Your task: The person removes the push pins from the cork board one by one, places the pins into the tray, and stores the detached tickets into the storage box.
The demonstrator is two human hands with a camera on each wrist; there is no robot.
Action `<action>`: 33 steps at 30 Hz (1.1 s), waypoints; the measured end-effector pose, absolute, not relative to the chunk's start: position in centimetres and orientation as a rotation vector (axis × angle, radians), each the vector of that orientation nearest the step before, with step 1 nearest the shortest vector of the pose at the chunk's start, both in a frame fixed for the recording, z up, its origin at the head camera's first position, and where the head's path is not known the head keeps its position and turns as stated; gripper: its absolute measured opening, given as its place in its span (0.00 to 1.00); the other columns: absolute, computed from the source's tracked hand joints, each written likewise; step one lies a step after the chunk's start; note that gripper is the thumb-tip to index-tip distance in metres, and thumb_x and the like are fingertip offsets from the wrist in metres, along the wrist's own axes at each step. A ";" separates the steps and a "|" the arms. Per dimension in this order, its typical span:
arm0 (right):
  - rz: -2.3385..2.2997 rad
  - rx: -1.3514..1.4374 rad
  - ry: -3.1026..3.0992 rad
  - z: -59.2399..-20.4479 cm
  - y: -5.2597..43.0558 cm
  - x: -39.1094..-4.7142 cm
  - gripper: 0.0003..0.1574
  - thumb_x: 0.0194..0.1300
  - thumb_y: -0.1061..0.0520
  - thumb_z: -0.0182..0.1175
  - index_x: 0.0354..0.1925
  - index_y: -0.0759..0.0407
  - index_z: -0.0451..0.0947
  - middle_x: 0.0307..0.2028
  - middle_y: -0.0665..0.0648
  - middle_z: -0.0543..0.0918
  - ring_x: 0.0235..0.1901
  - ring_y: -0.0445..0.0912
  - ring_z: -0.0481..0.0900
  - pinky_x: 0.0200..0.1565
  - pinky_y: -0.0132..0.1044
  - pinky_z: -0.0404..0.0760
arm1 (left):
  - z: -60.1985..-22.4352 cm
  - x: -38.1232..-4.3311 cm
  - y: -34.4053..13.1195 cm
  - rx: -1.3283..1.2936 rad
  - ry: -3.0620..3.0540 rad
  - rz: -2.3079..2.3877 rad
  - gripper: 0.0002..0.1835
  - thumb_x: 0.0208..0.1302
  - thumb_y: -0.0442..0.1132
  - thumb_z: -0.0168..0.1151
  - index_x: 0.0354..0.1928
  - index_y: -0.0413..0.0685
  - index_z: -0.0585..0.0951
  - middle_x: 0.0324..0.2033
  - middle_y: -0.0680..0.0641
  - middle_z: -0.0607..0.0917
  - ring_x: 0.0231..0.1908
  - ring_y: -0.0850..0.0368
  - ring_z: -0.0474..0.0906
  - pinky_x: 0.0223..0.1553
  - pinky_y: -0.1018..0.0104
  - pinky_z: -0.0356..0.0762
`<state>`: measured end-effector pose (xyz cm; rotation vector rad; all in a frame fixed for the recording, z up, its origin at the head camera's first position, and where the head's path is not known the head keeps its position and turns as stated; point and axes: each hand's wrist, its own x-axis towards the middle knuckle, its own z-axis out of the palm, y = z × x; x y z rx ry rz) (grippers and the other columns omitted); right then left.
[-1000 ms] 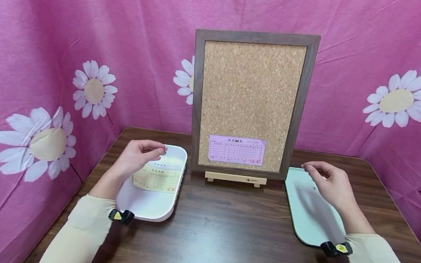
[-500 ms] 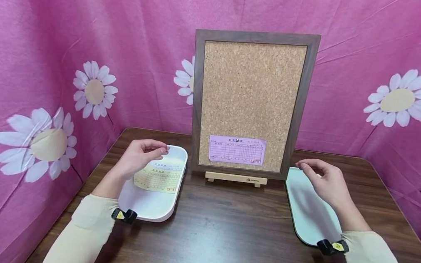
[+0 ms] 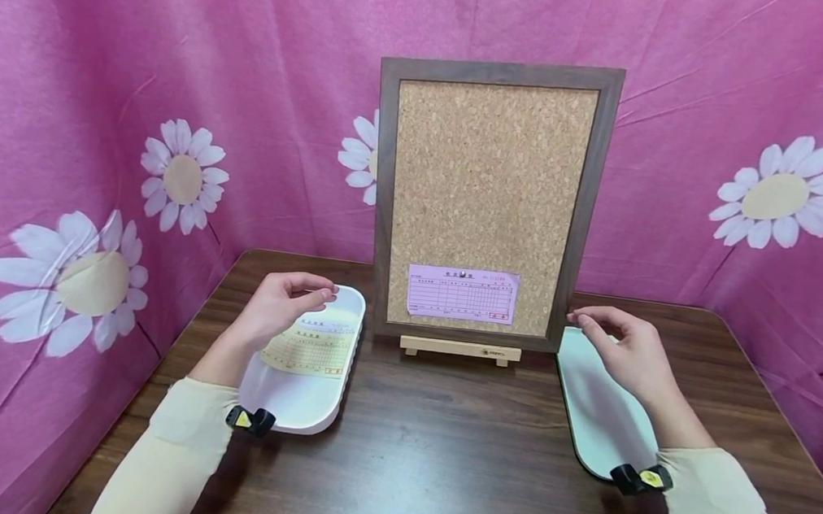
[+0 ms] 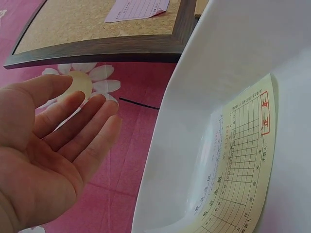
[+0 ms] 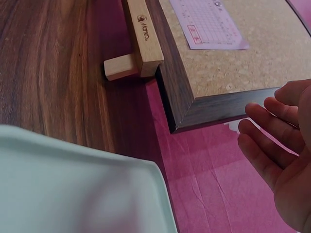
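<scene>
My left hand point(image 3: 282, 304) hovers over the white tray point(image 3: 295, 410), fingers relaxed and nothing held, as the left wrist view also shows. Inside that tray lie a yellow receipt slip point(image 3: 311, 354) and a paler slip point(image 3: 321, 325), curved against its far wall. Above the mint-green tray point(image 3: 610, 421) is my right hand point(image 3: 627, 345), empty, its fingertips close to the lower right of the framed cork board point(image 3: 488, 174). Whether they touch the frame cannot be told. A pink receipt slip point(image 3: 461, 296) hangs low on the cork from a pushpin point(image 3: 463, 274) at its top edge.
The board stands on a small wooden easel point(image 3: 460, 349) at the back of the dark wood table point(image 3: 424, 454). Pink cloth point(image 3: 288, 75) with daisies surrounds the table. A black wrist camera point(image 3: 250, 421) sits at my left sleeve, with another point(image 3: 642, 480) at my right.
Both hands have drifted inward: the left slightly rightward over the white tray, the right leftward toward the board's frame. The slips and trays have stayed put.
</scene>
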<state>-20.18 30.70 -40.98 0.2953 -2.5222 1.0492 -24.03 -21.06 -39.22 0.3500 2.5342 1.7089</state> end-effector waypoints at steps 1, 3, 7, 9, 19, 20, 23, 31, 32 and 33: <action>1.058 0.300 -2.522 -40.9 30.6 -20.2 0.10 0.79 0.58 0.64 0.50 0.60 0.91 0.44 0.61 0.94 0.43 0.16 0.77 0.43 0.16 0.73 | -39.2 -24.0 -21.0 0.350 2.533 1.715 0.15 0.78 0.34 0.64 0.59 0.31 0.86 0.55 0.31 0.90 0.45 0.71 0.87 0.52 0.71 0.87; 1.069 0.309 -2.521 -40.8 30.4 -20.2 0.11 0.79 0.58 0.64 0.50 0.60 0.91 0.44 0.58 0.94 0.43 0.16 0.78 0.43 0.16 0.74 | -39.2 -24.1 -20.9 0.364 2.536 1.720 0.15 0.78 0.34 0.64 0.59 0.30 0.86 0.55 0.31 0.90 0.45 0.71 0.87 0.52 0.72 0.87; 1.094 0.323 -2.521 -40.6 30.2 -20.3 0.11 0.79 0.58 0.64 0.51 0.59 0.91 0.44 0.49 0.94 0.43 0.16 0.79 0.44 0.16 0.75 | -39.2 -24.1 -20.7 0.380 2.534 1.740 0.15 0.78 0.33 0.63 0.59 0.29 0.85 0.55 0.29 0.89 0.44 0.72 0.87 0.51 0.73 0.86; 1.098 0.324 -2.529 -40.6 30.0 -20.3 0.11 0.79 0.57 0.64 0.51 0.59 0.91 0.44 0.47 0.93 0.43 0.16 0.78 0.44 0.16 0.75 | -39.2 -24.1 -20.6 0.370 2.532 1.740 0.15 0.77 0.33 0.63 0.59 0.29 0.85 0.55 0.29 0.89 0.44 0.72 0.87 0.50 0.74 0.86; 1.165 0.329 -2.513 -40.6 29.0 -20.7 0.11 0.79 0.57 0.64 0.50 0.60 0.90 0.43 0.43 0.93 0.43 0.17 0.80 0.44 0.16 0.76 | -39.2 -24.3 -20.3 0.349 2.547 1.705 0.15 0.77 0.34 0.64 0.59 0.32 0.86 0.54 0.32 0.90 0.44 0.70 0.87 0.53 0.67 0.87; 1.168 0.331 -2.506 -40.6 28.9 -20.7 0.11 0.79 0.57 0.64 0.50 0.60 0.90 0.42 0.43 0.93 0.43 0.17 0.80 0.44 0.16 0.76 | -39.2 -24.3 -20.2 0.340 2.545 1.708 0.15 0.77 0.34 0.64 0.58 0.32 0.87 0.54 0.33 0.91 0.44 0.70 0.87 0.54 0.66 0.88; 1.168 0.339 -2.491 -40.5 28.4 -20.7 0.10 0.79 0.58 0.64 0.49 0.60 0.90 0.42 0.49 0.94 0.42 0.18 0.81 0.44 0.16 0.76 | -39.3 -24.4 -20.0 0.347 2.543 1.711 0.15 0.76 0.34 0.65 0.58 0.32 0.87 0.54 0.32 0.91 0.43 0.70 0.86 0.53 0.67 0.87; 1.198 0.366 -2.478 -40.6 27.5 -21.0 0.11 0.79 0.59 0.63 0.49 0.63 0.90 0.44 0.68 0.92 0.41 0.19 0.81 0.45 0.15 0.76 | -39.5 -24.5 -19.5 0.347 2.536 1.727 0.16 0.75 0.35 0.67 0.58 0.33 0.87 0.54 0.33 0.91 0.49 0.59 0.88 0.51 0.74 0.83; 1.203 0.367 -2.479 -40.5 27.4 -21.0 0.11 0.79 0.59 0.63 0.49 0.63 0.89 0.44 0.68 0.92 0.41 0.19 0.81 0.45 0.15 0.76 | -39.5 -24.5 -19.4 0.345 2.535 1.724 0.16 0.75 0.35 0.67 0.58 0.33 0.87 0.54 0.34 0.91 0.49 0.58 0.87 0.51 0.74 0.83; 1.206 0.366 -2.480 -40.5 27.4 -21.1 0.11 0.79 0.59 0.63 0.49 0.63 0.89 0.44 0.68 0.92 0.41 0.19 0.81 0.45 0.16 0.76 | -39.5 -24.6 -19.4 0.345 2.535 1.722 0.16 0.75 0.35 0.67 0.59 0.33 0.87 0.54 0.34 0.91 0.49 0.58 0.87 0.51 0.74 0.83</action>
